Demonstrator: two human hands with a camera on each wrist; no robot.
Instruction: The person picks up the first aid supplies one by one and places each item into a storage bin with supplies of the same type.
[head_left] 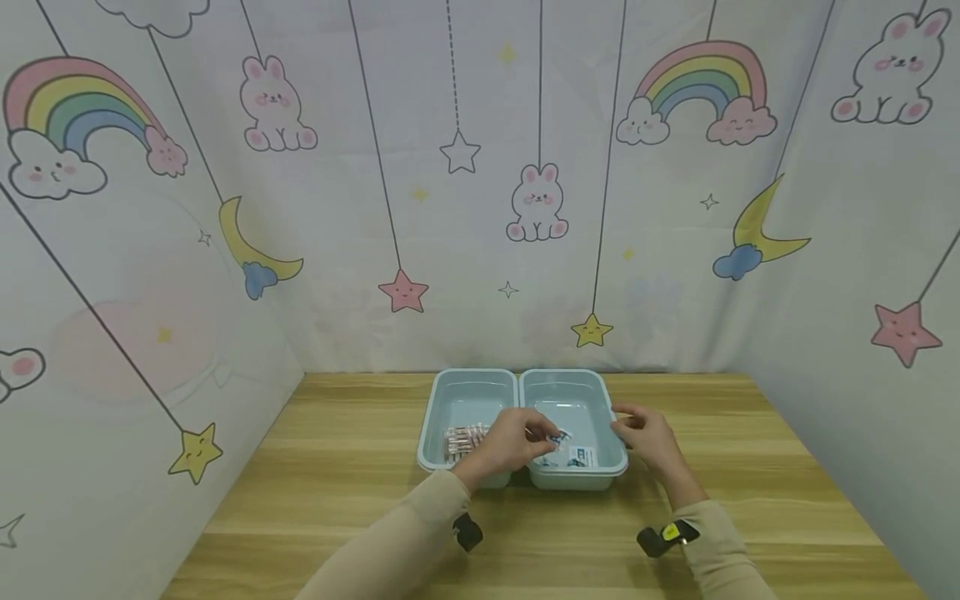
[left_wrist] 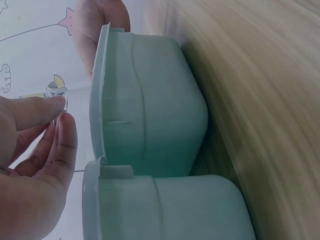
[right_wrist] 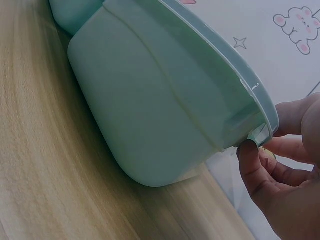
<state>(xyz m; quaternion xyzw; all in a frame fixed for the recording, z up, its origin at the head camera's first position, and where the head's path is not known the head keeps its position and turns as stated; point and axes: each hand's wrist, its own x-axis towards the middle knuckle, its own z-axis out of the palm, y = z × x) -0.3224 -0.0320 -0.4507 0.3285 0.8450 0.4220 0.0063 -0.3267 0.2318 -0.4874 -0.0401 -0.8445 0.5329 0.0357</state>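
Observation:
Two light blue plastic tubs stand side by side. Over the right tub, my left hand pinches a small clear plastic piece between thumb and fingertips; its exact kind is too small to tell. Small packets with blue and white print lie at the near end of that tub. My right hand grips the right tub's rim at its right side, thumb and fingers on either side of the lip. Several clear-wrapped brownish sticks lie in the left tub, partly hidden by my left hand.
The tubs rest on a wood-grain table, near its back edge. A white curtain printed with rabbits, stars and rainbows hangs behind and on both sides. Both wrists wear small black cameras.

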